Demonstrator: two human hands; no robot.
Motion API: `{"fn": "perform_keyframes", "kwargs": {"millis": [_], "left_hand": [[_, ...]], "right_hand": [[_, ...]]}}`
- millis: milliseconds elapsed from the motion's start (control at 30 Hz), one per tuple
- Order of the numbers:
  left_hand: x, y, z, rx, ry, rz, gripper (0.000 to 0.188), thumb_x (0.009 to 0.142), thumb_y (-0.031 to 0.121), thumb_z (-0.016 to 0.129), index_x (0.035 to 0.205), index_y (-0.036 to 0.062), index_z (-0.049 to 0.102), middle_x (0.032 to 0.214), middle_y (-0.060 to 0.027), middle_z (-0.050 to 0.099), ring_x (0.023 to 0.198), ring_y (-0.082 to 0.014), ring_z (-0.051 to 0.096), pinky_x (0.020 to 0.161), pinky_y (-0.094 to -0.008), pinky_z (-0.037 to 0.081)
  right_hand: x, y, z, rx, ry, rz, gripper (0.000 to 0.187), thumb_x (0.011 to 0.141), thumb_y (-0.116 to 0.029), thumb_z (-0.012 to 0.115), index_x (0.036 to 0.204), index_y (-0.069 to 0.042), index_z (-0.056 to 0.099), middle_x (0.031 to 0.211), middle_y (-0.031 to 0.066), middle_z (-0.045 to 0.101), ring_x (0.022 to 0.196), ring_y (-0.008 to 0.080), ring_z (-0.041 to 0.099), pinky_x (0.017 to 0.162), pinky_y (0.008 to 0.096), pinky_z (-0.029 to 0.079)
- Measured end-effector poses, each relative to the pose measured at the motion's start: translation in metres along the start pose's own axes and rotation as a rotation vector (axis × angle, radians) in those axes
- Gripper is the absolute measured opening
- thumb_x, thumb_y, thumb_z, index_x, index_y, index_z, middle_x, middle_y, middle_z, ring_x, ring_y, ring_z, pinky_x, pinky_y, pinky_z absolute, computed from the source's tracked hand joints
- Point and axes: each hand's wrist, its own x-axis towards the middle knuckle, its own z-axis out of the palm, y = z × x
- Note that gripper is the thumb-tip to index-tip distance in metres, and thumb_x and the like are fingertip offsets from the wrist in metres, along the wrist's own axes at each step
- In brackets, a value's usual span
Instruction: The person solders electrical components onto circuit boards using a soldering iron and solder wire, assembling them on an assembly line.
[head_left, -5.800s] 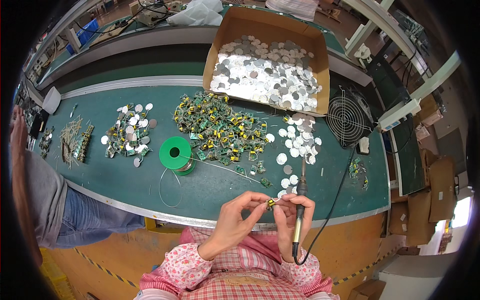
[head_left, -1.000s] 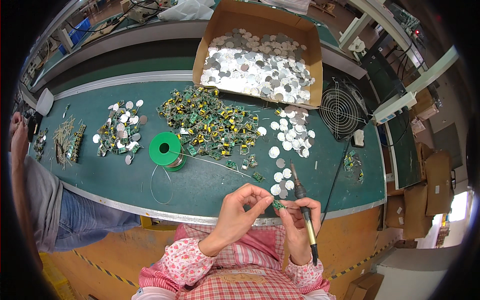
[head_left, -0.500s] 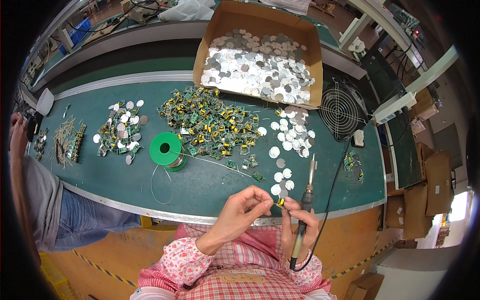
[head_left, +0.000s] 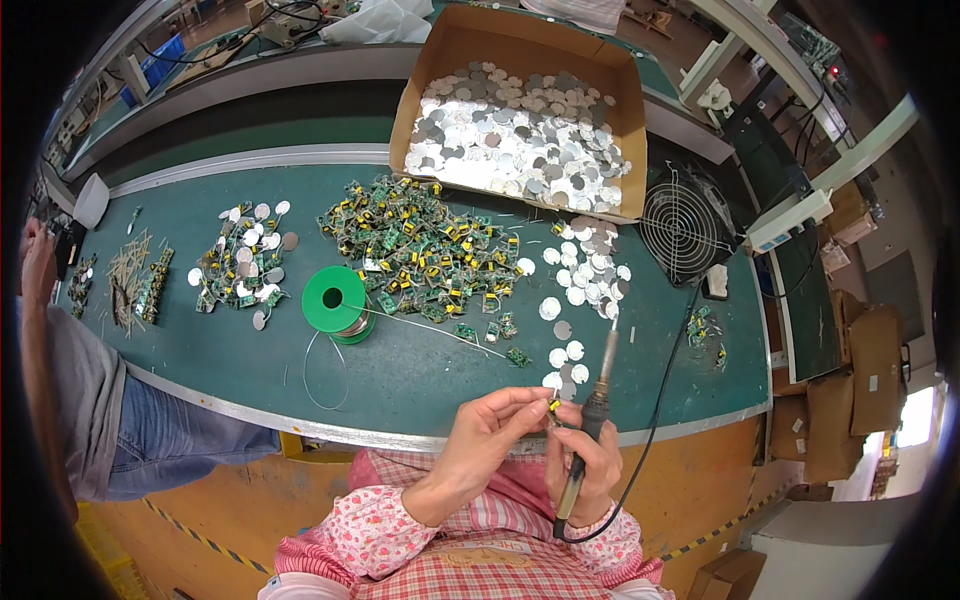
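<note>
My left hand [head_left: 488, 438] is closed in a pinch at a small circuit board with a yellow part [head_left: 554, 406], just above the table's front edge. My right hand [head_left: 590, 462] grips a soldering iron [head_left: 597, 408], its metal tip pointing away from me. The right fingertips also meet at the little board, so both hands touch it. Beyond them, round silvery discs [head_left: 574, 350] lie in a loose column on the green table [head_left: 430, 385]. To the left stands a green spool of solder wire [head_left: 322, 300], with one strand stretching right towards a single board [head_left: 517, 356].
A large heap of circuit boards [head_left: 420, 245] covers the middle. Behind it is a cardboard box [head_left: 520, 35] of discs. A fan with a wire guard [head_left: 687, 225] stands right, near the iron's cord [head_left: 655, 425]. Another person's arm [head_left: 38, 280] is at the left edge.
The soldering iron and my right hand have shifted slightly left and nearer to me, and the iron leans less upright. The small board has turned between my fingers.
</note>
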Motion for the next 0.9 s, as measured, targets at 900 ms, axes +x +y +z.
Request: {"fn": "perform_keyframes", "kwargs": {"millis": [900], "left_hand": [[-0.004, 0.010, -0.015, 0.631, -0.190, 0.121, 0.030, 0.089, 0.010, 0.061, 0.118, 0.0014, 0.061, 0.095, -0.0077, 0.061, 0.083, -0.0123, 0.062, 0.073, -0.0246, 0.050]], "right_hand": [[0.008, -0.007, -0.003, 0.525, -0.006, 0.686, 0.027, 0.084, 0.006, 0.063, 0.102, -0.004, 0.046, 0.092, 0.0111, 0.062, 0.084, 0.0133, 0.060, 0.074, 0.0253, 0.048]]}}
